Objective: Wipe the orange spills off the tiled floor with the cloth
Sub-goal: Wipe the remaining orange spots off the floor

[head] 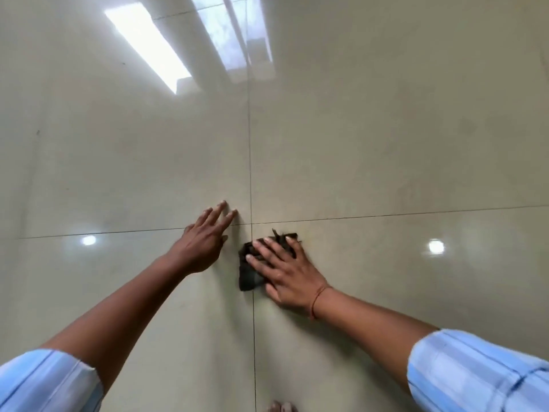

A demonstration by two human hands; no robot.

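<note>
Nearest to the viewer, toes (pixel 280 407) are cut off by the lower edge. Further on, the right hand (pixel 283 267) lies flat with fingers spread, pressing the dark cloth (pixel 251 269) on the tiled floor (pixel 386 144); the cloth shows under its fingers and to their left. Beside the cloth, the left hand (pixel 205 242) rests open, fingers spread, holding nothing. A faint orange tint seems to remain just beyond the right fingertips. No clear orange spill is visible elsewhere, so wiping looks nearly finished, though glare makes this hard to judge.
</note>
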